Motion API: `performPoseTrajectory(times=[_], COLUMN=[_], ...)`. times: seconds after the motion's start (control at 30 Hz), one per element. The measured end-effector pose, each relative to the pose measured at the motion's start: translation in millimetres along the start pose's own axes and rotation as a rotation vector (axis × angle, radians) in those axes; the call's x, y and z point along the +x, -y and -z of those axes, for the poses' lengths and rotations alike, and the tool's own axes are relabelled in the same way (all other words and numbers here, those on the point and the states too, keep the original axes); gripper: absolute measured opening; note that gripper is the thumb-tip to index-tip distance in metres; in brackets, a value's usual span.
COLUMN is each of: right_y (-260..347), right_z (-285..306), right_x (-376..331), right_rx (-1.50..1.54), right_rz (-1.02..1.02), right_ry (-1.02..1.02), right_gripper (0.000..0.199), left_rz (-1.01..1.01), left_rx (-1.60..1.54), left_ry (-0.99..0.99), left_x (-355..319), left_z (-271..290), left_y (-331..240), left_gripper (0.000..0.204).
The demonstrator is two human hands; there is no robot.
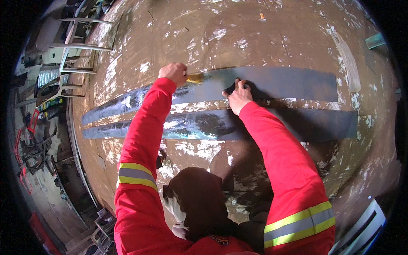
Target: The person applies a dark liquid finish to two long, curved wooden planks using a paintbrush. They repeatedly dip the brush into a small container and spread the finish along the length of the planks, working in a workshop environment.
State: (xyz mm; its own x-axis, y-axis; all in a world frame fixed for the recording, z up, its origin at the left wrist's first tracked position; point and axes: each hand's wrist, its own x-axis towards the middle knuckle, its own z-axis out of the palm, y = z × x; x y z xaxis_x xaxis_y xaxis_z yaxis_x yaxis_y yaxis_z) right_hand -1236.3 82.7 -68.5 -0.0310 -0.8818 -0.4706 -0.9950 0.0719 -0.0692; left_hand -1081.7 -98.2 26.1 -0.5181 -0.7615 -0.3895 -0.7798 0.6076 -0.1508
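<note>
Two long blue-grey strips lie side by side on a brown work surface, a far strip [297, 83] and a near strip [327, 123]. Dark, glossy wet patches cover their left parts, while the right ends look dry and matt. My left hand [173, 73] is closed around a brush whose yellowish bristles [195, 78] touch the far strip near its upper edge. To the right of the brush, my right hand [240, 98] rests on the far strip with its fingertips spread and bent. A dark shadow lies beneath and beside those fingers.
White smears and dried residue mark the brown surface [255, 29]. A pale narrow strip [346, 59] lies at the far right. Pale chair frames [68, 44] stand beyond the left edge. A slatted white piece [363, 229] is at the lower right.
</note>
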Motion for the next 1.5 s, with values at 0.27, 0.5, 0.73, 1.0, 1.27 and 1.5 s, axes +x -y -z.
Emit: performPoseTrajectory(times=[0.27,0.5,0.73,1.0,1.27,1.5], right_y=[-18,-16,-61,-52,-45,-42], right_z=[11,24,10,17,5,14], right_x=[-10,-11,-6,-19,-19,-24], right_rx=[0.042,0.079,0.243,0.21,0.097,0.073], right_rz=[0.126,0.161,0.276,0.266,0.16,0.116], right_ry=[0.069,0.106,0.02,-0.011,-0.052,0.052], right_gripper=[0.06,0.058,0.051,0.05,0.037,0.044], left_rz=[0.081,-0.089,-0.061,0.101,-0.061,0.156], left_rx=[0.307,0.051,0.049,0.282,-0.144,0.287], left_ry=[0.006,0.003,0.082,0.166,0.064,0.124], left_x=[-5,14,16,-34,-8,-52], left_z=[5,5,-11,-14,-26,-35], left_y=[28,-31,-6,30,-32,57], left_gripper=[0.02,0.019,0.037,0.045,0.034,0.061])
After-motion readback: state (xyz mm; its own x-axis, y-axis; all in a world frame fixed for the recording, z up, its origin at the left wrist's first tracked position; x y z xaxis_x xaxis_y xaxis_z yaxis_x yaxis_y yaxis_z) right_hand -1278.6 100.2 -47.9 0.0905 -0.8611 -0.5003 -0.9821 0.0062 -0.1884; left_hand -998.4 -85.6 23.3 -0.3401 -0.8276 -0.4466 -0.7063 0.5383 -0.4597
